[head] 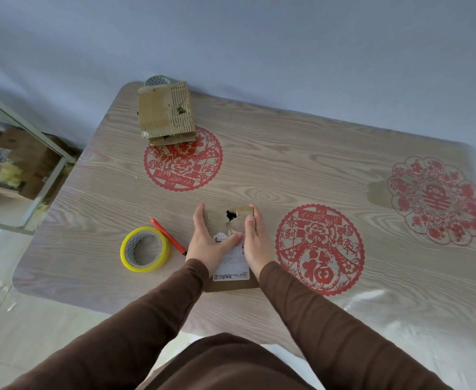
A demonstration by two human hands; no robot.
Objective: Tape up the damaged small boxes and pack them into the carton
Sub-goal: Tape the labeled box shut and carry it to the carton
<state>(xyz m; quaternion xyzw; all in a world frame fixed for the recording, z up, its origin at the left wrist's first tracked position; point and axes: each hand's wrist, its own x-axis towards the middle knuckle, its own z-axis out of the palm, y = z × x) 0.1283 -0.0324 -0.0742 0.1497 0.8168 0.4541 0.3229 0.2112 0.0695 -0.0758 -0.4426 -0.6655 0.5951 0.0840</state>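
We are looking down at a wood-grain table (301,153) lying under a clear, glossy cover. Three red paper-cut medallions are showing on it: one near the far left (182,161), one at the near centre-right (319,249) bearing a large character, and a paler, flower-shaped one at the right edge (436,200). A plain pale wall (259,46) is rising behind the table. Off to the left, a metal-framed shelf (48,164) is standing on a light floor (20,327), holding brown and yellowish clutter too blurred for us to identify.
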